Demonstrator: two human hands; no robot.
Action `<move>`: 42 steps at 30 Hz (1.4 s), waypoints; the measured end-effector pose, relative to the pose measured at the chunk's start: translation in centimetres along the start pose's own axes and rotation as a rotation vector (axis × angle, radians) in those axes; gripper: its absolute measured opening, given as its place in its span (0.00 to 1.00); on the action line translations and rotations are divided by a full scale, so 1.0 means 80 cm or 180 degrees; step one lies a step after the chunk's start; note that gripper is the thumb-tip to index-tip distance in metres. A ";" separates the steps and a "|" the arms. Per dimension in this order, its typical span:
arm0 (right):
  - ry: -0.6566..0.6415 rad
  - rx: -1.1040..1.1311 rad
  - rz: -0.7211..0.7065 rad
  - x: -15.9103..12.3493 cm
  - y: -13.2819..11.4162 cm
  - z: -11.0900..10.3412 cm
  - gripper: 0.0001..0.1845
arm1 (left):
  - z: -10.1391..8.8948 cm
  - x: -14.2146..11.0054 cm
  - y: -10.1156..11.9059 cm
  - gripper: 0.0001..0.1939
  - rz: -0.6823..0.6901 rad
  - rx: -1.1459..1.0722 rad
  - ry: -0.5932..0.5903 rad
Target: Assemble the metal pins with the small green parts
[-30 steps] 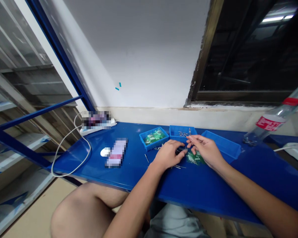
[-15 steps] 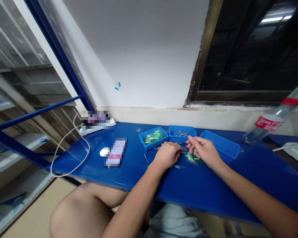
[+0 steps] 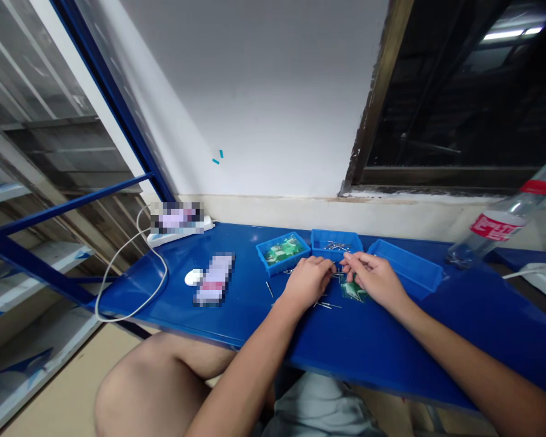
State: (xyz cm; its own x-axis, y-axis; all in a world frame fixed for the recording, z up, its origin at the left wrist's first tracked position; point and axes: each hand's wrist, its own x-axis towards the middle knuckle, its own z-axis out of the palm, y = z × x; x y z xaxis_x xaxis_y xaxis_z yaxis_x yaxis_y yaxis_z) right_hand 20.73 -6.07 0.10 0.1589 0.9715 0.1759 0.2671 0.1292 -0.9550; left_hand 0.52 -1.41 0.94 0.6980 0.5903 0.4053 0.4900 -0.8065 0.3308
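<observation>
A red-and-white label (image 3: 495, 226) wraps the red-capped plastic bottle (image 3: 469, 247) at far right; its lettering is too small to read. A broad stretch of blue surface (image 3: 368, 352) runs from the hands to the near edge, and more spreads right of the right forearm; on the far side, the bins stand near the wall. There are three blue plastic bins: the left bin (image 3: 289, 262) holds green packets (image 3: 284, 249), the middle bin (image 3: 323, 235) thin metal pins (image 3: 339, 246), and the right bin (image 3: 404, 267) stands angled beside them. One green packet (image 3: 352, 290) lies by the right hand (image 3: 370, 273); loose pins (image 3: 328, 305), too jumbled to count, lie around the left hand (image 3: 310, 280). Its fingers are curled downward, their grip hidden. The right thumb and index finger nearly meet; whether they hold a pin I cannot tell.
</observation>
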 end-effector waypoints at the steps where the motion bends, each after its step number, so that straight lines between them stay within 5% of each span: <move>1: -0.0004 -0.0042 -0.0030 -0.001 0.000 0.000 0.29 | 0.000 0.000 0.000 0.08 -0.0014 -0.0044 0.0021; 10: 0.0258 -0.1263 -0.1159 0.000 0.004 -0.001 0.14 | 0.008 0.007 -0.005 0.19 -0.0218 -0.1322 0.0732; 25: 0.0118 -0.1099 -0.0897 -0.003 0.004 0.007 0.07 | 0.010 0.007 0.004 0.34 -0.0613 -0.2283 0.0852; 31: 0.0228 -0.1278 -0.1022 -0.007 -0.001 0.011 0.10 | 0.007 0.006 0.010 0.34 -0.0559 -0.2309 0.0798; 36: 0.0068 -0.0601 -0.0742 -0.004 0.003 0.008 0.09 | 0.006 0.006 0.011 0.36 -0.0240 -0.1928 0.0602; 42: -0.0009 -0.0280 -0.0640 -0.001 0.006 0.003 0.15 | 0.004 0.008 0.005 0.27 -0.0517 -0.2029 0.0766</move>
State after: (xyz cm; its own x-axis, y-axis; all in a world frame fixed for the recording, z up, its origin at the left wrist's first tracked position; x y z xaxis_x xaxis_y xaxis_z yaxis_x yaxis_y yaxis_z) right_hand 20.60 -6.03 -0.40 0.0913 0.9285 0.3599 0.3752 0.3028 -0.8761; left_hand 1.35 -1.40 1.06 0.4708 0.7519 0.4615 0.1251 -0.5747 0.8087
